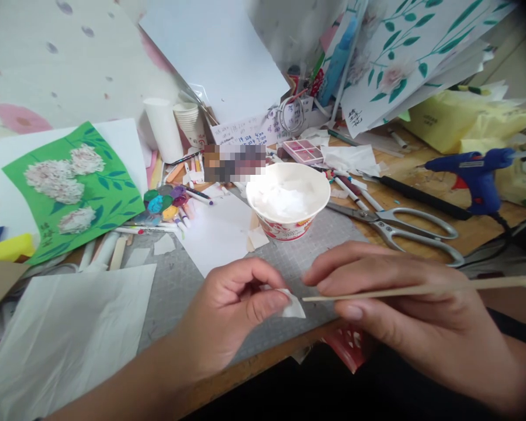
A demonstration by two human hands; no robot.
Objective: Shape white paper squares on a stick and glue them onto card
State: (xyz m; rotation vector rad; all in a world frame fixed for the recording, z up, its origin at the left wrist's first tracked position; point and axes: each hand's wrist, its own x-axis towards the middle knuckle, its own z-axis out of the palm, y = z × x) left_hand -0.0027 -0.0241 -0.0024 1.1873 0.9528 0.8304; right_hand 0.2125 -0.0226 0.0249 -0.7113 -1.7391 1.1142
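Note:
Pinched between the thumb and fingers of my left hand [241,310] is a small piece of white paper [294,305], one corner sticking out to the right. My right hand [398,310] grips a thin wooden stick [390,291] whose narrow tip points left, close to the paper's edge; whether it touches I cannot tell. Just beyond both hands stands a paper bowl [284,229] with a red printed side and white stuff [284,202] inside. Under it lies a grey cutting mat [289,263].
Scissors [386,225] and a blue glue gun [477,175] lie on the right. On the left are a green picture with paper flowers [114,204], a translucent sheet [70,327] and a paint palette [166,203]. Paper cups [188,126] stand at the back, near a pink paint box [302,151].

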